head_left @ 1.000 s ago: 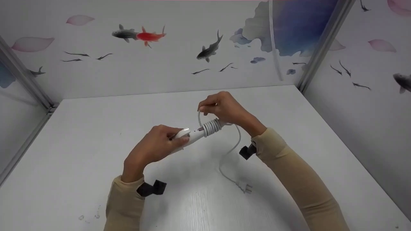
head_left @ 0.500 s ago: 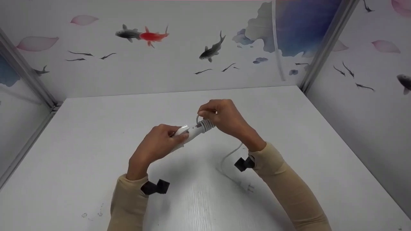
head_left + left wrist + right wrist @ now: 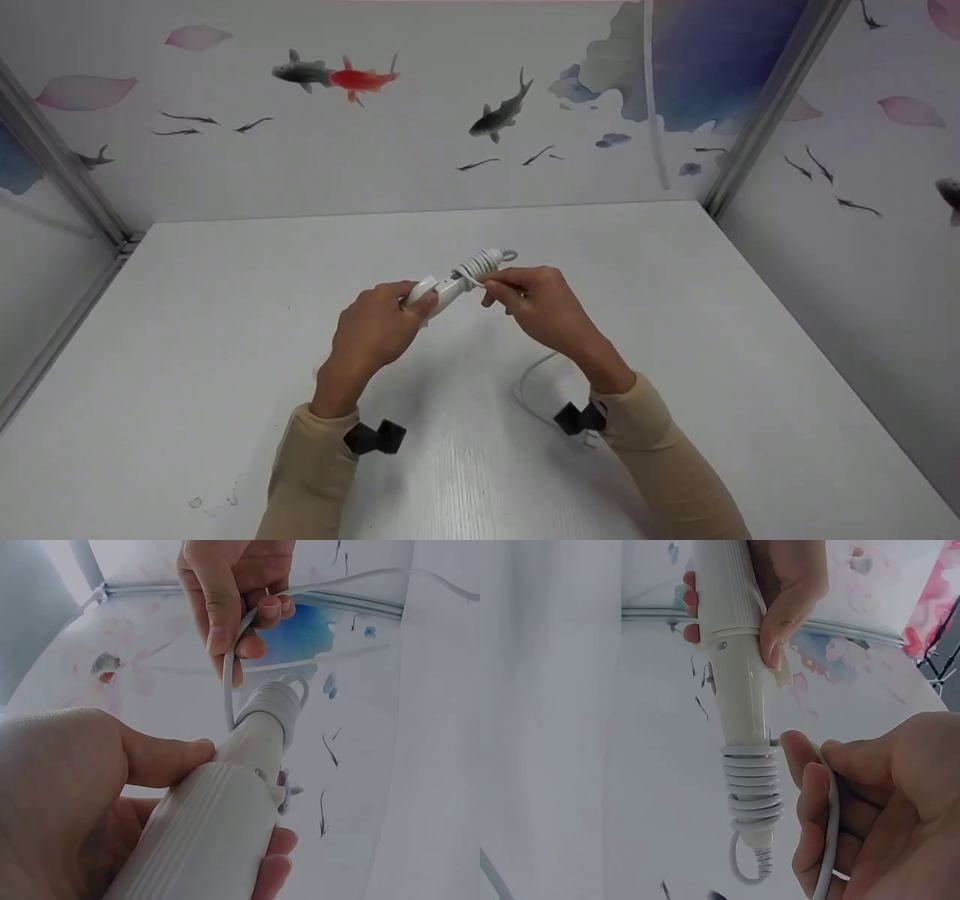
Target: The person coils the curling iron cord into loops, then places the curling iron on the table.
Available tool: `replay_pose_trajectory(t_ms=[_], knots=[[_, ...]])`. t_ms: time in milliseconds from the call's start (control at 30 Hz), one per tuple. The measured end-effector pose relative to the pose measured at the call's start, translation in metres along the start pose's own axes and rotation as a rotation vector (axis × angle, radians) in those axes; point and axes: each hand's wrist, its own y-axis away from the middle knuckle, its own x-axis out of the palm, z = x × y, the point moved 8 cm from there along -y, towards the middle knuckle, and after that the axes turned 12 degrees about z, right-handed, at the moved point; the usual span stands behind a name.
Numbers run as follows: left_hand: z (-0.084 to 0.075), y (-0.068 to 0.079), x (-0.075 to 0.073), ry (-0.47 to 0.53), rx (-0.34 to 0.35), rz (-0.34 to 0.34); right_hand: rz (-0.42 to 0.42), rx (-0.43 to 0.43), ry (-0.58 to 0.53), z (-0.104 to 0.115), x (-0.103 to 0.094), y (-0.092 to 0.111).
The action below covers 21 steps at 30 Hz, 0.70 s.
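Note:
A white appliance (image 3: 739, 690), shaped like a curling iron, points away and to the right in the head view. My left hand (image 3: 379, 322) grips its wide ribbed body, thumb along the top. Several turns of its white power cord (image 3: 751, 784) wrap the narrow end, and a small cord loop stands out at the tip. Just right of the coils, my right hand (image 3: 544, 307) pinches the cord between thumb and fingers. In the right wrist view the cord's free length runs down across the right fingers (image 3: 814, 799).
The cord's tail (image 3: 529, 371) hangs below the right hand, its plug (image 3: 592, 440) partly hidden behind the black wrist camera (image 3: 574, 418). A white table (image 3: 247, 300) lies beneath, with fish-printed walls (image 3: 420, 165) at the back and sides.
My right hand has come from above the coils down to their near right side, drawing the cord across. The appliance's tip has swung away and upward; the left hand keeps its grip.

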Motion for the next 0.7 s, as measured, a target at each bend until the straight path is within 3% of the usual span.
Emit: replay_pose_trajectory(t_ms=[267,433,533,700], knots=[[0.002,0.004,-0.004,-0.009,-0.019,-0.034,0.268,0.063,-0.03,-0.018,0.011,-0.004],[0.002,0.004,-0.001,-0.015,-0.002,-0.017,0.434,0.08,-0.067,-0.032,0.017,-0.002],[-0.001,0.005,0.001,-0.007,0.031,-0.005,0.475,0.108,-0.071,-0.041,0.019,-0.001],[-0.003,0.007,-0.004,0.037,0.07,-0.021,0.461,0.257,-0.015,-0.065,0.022,-0.004]])
